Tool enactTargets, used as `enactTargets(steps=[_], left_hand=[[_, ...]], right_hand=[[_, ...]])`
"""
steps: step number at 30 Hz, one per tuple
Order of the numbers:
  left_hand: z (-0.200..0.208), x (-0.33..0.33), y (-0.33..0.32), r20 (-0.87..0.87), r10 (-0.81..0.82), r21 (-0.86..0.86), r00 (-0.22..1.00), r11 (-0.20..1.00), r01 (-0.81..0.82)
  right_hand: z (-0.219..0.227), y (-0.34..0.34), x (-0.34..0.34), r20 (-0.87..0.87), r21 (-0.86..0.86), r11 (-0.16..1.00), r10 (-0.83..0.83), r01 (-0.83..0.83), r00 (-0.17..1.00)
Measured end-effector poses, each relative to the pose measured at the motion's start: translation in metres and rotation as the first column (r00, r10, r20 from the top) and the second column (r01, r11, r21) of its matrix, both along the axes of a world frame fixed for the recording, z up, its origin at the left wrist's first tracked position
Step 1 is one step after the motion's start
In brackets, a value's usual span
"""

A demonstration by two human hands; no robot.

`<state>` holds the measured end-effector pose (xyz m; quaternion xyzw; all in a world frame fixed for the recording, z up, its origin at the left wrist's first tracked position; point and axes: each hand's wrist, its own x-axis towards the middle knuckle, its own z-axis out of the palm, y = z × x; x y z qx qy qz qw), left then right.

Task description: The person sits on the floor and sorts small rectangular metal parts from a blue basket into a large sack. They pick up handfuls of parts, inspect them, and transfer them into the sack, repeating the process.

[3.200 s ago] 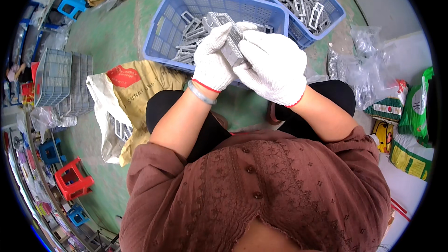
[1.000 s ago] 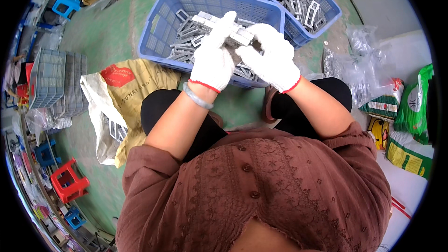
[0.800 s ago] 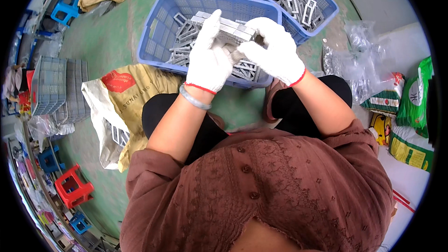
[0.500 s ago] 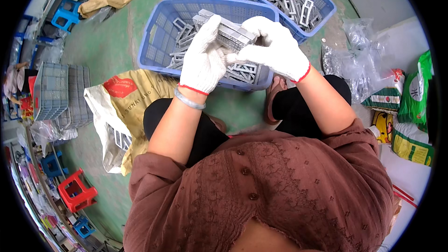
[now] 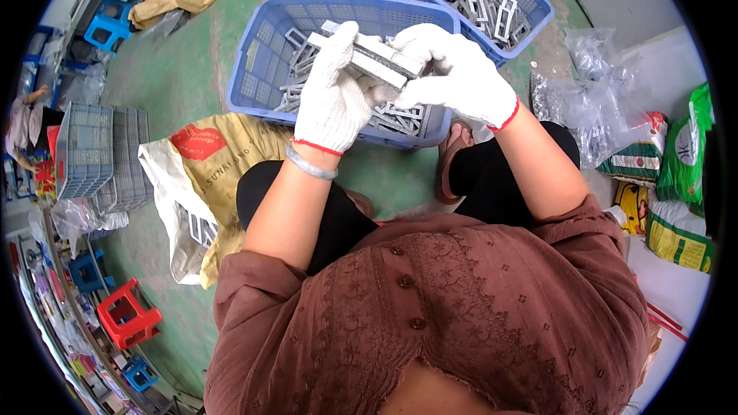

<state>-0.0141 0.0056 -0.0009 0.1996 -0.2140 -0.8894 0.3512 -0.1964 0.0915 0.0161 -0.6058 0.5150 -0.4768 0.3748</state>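
Above a blue plastic basket (image 5: 254, 38), both my hands grip a long grey metal frame piece (image 5: 378, 69), perhaps more than one laid together. My left hand (image 5: 332, 104), in a white knit glove with a red cuff, closes round its left end with the thumb on top. At the right end, my right hand (image 5: 465, 81), gloved the same way, pinches it between thumb and fingers. A dark slot runs between two pale bars of the piece. Under my hands, loose grey metal frames (image 5: 400, 117) lie in the basket, partly covered by the gloves.
A second blue basket (image 5: 538, 11) of similar frames stands behind to the right. A yellow-and-white sack (image 5: 223, 184) lies at left, with grey crates (image 5: 84, 150) beyond. Red stool (image 5: 129, 315), blue stool (image 5: 109, 24). Plastic bags (image 5: 607, 115) and filled sacks (image 5: 684, 154) line the right.
The metal piece has turned in my hands: a textured grey face showed before, and long pale bars with a slot show now. Both hands have shifted only slightly.
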Motion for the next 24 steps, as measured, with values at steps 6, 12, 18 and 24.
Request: enactTargets(steps=[6, 12, 18, 24], left_hand=[[0.001, 0.003, -0.003, -0.031, -0.083, -0.079, 0.996, 0.994, 0.080], [0.004, 0.005, -0.002, -0.043, -0.097, -0.059, 0.994, 0.994, 0.095], [0.002, 0.003, -0.004, -0.017, -0.059, -0.079, 0.998, 0.995, 0.057], [0.002, 0.008, -0.006, -0.048, -0.062, -0.181, 0.997, 0.982, 0.052]], right_hand=[[0.003, 0.002, -0.006, 0.135, 0.127, 0.988, 0.068, -0.086, 0.988], [0.001, 0.001, -0.006, 0.080, 0.086, 0.993, 0.072, -0.079, 0.994], [0.001, 0.002, -0.004, 0.115, 0.119, 0.992, 0.038, -0.051, 0.993], [-0.008, -0.002, -0.005, 0.017, -0.091, 0.995, 0.030, -0.029, 0.999]])
